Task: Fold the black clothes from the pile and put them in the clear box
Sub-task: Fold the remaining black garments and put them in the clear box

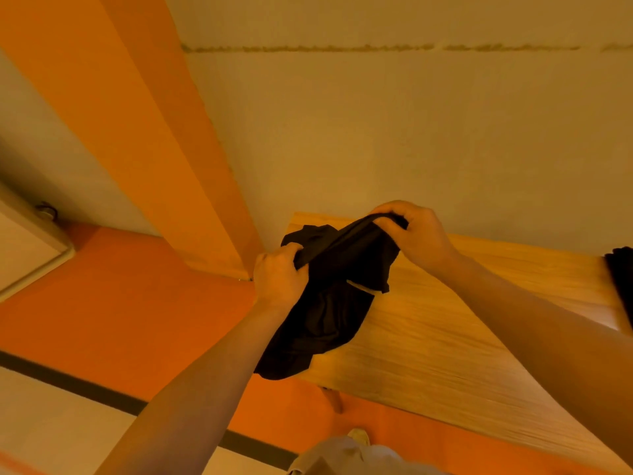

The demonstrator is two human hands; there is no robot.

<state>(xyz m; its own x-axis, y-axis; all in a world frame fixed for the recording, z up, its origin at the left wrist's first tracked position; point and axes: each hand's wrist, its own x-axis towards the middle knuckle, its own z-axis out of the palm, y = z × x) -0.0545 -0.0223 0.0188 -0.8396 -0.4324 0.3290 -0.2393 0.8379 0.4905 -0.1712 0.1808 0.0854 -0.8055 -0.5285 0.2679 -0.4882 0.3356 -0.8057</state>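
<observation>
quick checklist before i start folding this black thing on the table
1. Both hands hold the garment: ok. The left hand and the right hand each grip the black garment.
2. Garment spread flat: not ok. It hangs bunched between the hands.
3. Garment over the table: not ok. Its lower part hangs past the left edge of the wooden table.
4. Folding room: ok. Bare wood shows right of the garment.
5. Other dark cloth at the far right edge: cannot tell what it is.
6. Clear box location: cannot tell. It is not in view.
</observation>
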